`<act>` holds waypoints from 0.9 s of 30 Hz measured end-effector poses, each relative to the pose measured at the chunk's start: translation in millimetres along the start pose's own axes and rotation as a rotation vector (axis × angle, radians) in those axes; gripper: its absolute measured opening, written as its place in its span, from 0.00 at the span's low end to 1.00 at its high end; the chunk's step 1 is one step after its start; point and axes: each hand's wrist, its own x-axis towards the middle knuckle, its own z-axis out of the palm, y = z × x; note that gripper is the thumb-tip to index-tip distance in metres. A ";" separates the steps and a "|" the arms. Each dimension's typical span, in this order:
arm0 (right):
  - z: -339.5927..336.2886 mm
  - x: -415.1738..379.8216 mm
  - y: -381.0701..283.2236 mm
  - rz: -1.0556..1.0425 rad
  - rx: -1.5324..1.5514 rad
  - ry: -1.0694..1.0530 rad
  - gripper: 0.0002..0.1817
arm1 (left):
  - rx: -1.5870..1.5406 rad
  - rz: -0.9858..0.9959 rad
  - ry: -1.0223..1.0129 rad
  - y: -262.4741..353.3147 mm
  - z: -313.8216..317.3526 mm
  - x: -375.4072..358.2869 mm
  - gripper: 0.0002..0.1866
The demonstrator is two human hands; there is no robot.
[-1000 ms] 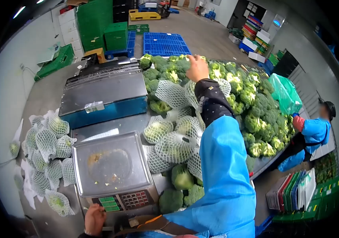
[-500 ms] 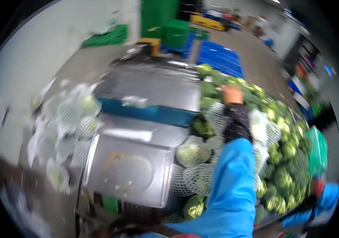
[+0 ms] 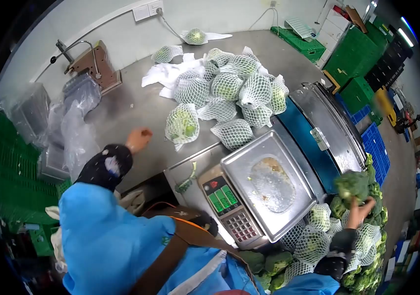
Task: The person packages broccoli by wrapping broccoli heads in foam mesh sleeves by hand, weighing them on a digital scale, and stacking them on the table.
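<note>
At the right, my right hand (image 3: pixel 360 213) is closed on a bare head of broccoli (image 3: pixel 352 186), above the broccoli heaped there. Beneath and beside that hand lie heads in white foam nets (image 3: pixel 313 243). My left hand (image 3: pixel 138 139) hovers over the metal table (image 3: pixel 153 115), its fingers curled; whether they pinch anything is too small to tell. To the right of my left hand sits a netted broccoli (image 3: pixel 182 124), with a pile of netted heads (image 3: pixel 227 87) behind it. Between my hands stands a weighing scale (image 3: pixel 269 184) with scraps on its tray.
A metal machine with a blue side (image 3: pixel 305 135) stands right of the scale. Clear plastic trays and bags (image 3: pixel 77 118), a brown lever device (image 3: pixel 94 66) and green crates (image 3: pixel 11 167) are at the left. Blue pallets (image 3: pixel 376 152) lie on the floor beyond.
The view has swung left, bringing the netted pile and my left hand into view. My right hand, earlier among the heap, now holds a broccoli head up near the machine's edge.
</note>
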 end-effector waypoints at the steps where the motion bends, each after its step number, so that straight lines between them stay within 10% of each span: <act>1: 29.8 -25.6 -30.3 0.023 0.162 -0.057 0.23 | 0.091 0.088 0.098 -9.2 2.8 28.1 0.08; 7: 141.3 -133.5 -164.0 0.161 0.113 -0.137 0.22 | 0.283 0.180 0.148 -31.5 16.7 161.1 0.13; 17: 132.5 -200.3 -168.1 0.316 -0.005 -0.221 0.35 | 0.427 0.517 0.313 -81.4 81.5 291.0 0.14; 21: 107.6 -203.8 -184.1 0.416 -0.107 -0.367 0.42 | 0.814 0.232 -0.170 -9.9 46.3 262.0 0.17; 22: 100.5 -203.1 -187.7 0.447 -0.061 -0.373 0.40 | 0.760 0.038 -0.188 0.6 44.9 245.7 0.19; 24: 82.9 -200.5 -188.6 0.537 0.054 -0.341 0.34 | 0.698 0.259 -0.010 -48.2 29.0 240.9 0.18; 27: 58.2 -200.6 -192.3 0.575 0.208 -0.192 0.20 | 0.641 -0.156 -0.098 2.0 -42.7 192.6 0.21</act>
